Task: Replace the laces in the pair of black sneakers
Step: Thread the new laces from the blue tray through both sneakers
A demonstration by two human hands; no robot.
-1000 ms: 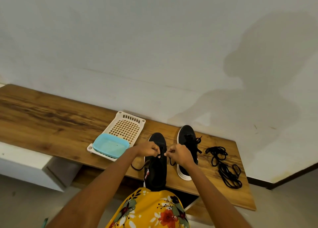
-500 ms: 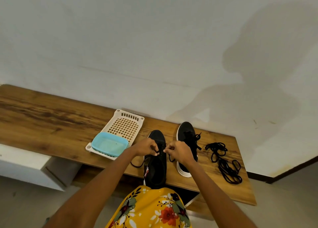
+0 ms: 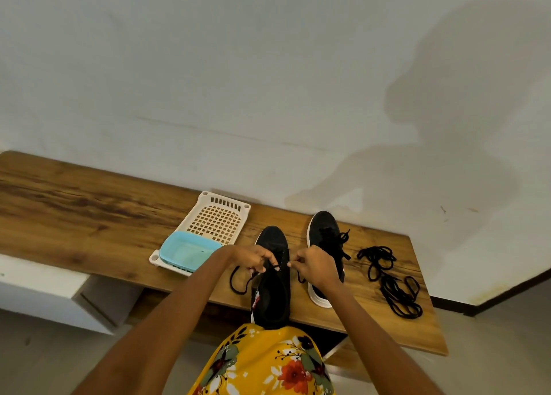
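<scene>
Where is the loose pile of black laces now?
The loose black laces lie on the wooden bench, at its right end, just right of the right sneaker.

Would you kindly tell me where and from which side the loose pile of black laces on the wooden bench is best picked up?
Probably by pinching from above the crowded lower part of the loose pile of black laces, where several strands overlap, so one pinch would likely lift the bundle. The pile lies flat on the wooden bench, to the right of both sneakers, with nothing over it. The right hand is nearer.
</scene>
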